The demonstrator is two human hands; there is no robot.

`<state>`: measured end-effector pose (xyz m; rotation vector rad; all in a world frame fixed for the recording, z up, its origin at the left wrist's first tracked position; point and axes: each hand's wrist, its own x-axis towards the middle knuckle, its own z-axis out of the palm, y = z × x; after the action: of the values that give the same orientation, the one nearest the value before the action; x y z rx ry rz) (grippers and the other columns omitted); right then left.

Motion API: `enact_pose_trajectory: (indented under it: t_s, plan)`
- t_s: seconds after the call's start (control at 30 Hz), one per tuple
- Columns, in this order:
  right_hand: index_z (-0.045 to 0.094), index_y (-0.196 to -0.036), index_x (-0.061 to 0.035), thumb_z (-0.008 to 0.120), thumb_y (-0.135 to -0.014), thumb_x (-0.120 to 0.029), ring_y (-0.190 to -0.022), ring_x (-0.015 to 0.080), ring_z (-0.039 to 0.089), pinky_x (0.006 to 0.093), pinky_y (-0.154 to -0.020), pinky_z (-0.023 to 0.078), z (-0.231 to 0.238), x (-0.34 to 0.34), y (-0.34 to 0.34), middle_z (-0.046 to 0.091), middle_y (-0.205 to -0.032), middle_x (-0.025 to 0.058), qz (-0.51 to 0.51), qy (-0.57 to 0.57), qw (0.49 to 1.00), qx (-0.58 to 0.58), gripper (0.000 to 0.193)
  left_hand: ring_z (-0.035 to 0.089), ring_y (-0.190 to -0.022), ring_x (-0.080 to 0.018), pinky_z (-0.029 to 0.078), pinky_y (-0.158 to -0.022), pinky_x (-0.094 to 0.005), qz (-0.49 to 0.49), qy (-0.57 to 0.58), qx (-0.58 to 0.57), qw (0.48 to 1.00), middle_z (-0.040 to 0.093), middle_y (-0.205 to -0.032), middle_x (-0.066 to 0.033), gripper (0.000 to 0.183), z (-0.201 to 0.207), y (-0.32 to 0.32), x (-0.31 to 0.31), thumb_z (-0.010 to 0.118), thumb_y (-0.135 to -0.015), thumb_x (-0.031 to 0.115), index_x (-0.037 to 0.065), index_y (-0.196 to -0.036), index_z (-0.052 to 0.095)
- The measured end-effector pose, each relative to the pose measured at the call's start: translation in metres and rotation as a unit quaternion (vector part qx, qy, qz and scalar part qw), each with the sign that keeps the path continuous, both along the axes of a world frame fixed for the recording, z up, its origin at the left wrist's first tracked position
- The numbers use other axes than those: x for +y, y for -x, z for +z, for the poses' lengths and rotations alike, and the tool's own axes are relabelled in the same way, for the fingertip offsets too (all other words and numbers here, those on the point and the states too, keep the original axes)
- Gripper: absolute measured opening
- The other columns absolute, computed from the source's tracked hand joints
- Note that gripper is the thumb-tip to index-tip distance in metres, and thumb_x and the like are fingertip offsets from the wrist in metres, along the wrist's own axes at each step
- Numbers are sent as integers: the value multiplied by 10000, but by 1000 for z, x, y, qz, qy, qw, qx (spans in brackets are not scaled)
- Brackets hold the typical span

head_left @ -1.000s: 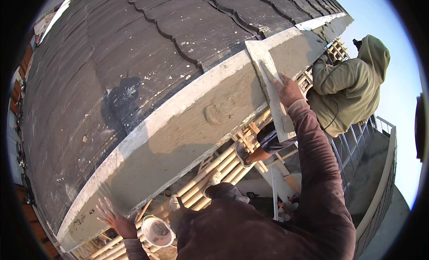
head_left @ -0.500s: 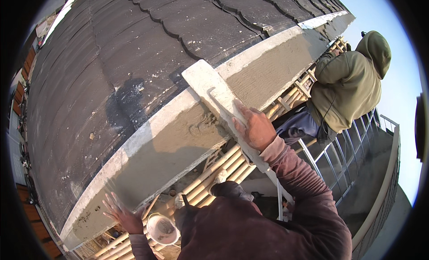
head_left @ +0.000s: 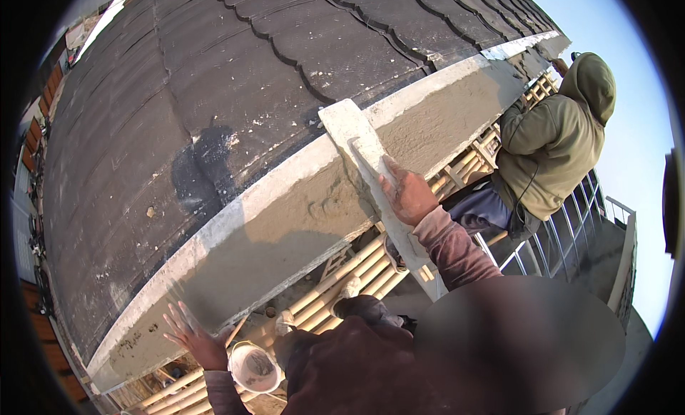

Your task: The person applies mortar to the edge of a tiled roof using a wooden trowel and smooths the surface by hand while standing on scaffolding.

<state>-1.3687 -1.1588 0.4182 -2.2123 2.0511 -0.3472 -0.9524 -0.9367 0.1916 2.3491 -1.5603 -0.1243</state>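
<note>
Head view: right hand (head_left: 411, 195) grips a float (head_left: 357, 134) crossing the plastered band (head_left: 264, 245). Left hand (head_left: 201, 344) spreads open at the band's lower edge.

Nice bright daylight, pale sky (head_left: 633, 108) glowing around 2 to 3 o'clock. Soft-edged shadow covers the plaster (head_left: 235, 272) toward 8. Fisheye bends the roof (head_left: 107, 165), corners go black, and a blurry oval (head_left: 521, 336) hides stuff at 4.

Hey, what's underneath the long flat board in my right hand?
The board crosses over grey mortar and a pale edge strip, both visible on either side. Whatever lies directly beneath is covered and can't be seen; your right hand also hides part of the board.
</note>
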Motion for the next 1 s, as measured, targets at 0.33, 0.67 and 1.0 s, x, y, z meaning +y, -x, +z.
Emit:
enact_pose_trajectory:
  t_s: [0.33, 0.67, 1.0]
  plan:
    - [563, -1394, 1, 567, -998, -306, -1038, 480, 669, 489, -938, 531, 11, -3, -6, 682, -1096, 330, 27, 17, 999, 10, 501, 52, -1572, -394, -19, -1243, -646, 26, -27, 30, 999, 146, -1704, -135, 1435, 12, -1, -2, 928, -479, 497, 105, -1633, 172]
    - [564, -1376, 13, 552, -1008, -318, -1045, 489, 662, 493, -937, 535, -3, -11, -2, 681, -1115, 317, 73, 4, 997, -9, 495, 52, -1573, -392, -6, -1239, -654, 12, -10, 18, 1000, 125, -1704, -155, 1422, 0, 0, 0, 935, -515, 484, 103, -1637, 149]
    - [544, -1413, -19, 559, -1004, -347, -1013, 493, 666, 505, -909, 539, -28, 15, -87, 690, -1059, 319, 139, -26, 989, -29, 524, 54, -1569, -405, 3, -1230, -672, 26, -6, 15, 1000, 128, -1702, -158, 1419, 5, -1, 4, 935, -517, 478, 122, -1639, 143]
